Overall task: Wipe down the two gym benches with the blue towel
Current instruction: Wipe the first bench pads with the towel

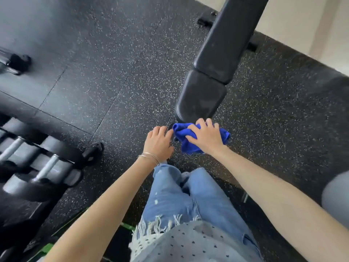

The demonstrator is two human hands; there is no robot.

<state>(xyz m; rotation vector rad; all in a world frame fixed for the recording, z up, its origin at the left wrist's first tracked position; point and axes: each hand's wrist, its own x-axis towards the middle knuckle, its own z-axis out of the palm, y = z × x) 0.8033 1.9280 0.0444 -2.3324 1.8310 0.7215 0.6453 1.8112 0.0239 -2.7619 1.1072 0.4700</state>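
Observation:
A black padded gym bench (211, 72) runs from the upper right down to the middle of the view, seat pad nearest me. The bunched blue towel (181, 133) sits just below the seat pad's near end. My right hand (205, 136) grips the towel from above, fingers curled into the cloth. My left hand (159, 142), with thin bangles on the wrist, is beside the towel's left edge, its fingertips at the cloth; whether they pinch it is unclear. Only one bench is in view.
A rack of dumbbells (37, 163) stands at the left. Black speckled rubber floor (113, 82) lies around the bench. The bench's rear foot (204, 20) is near a pale wall (311, 25) at the top right. My jeans-clad legs (188, 195) are below.

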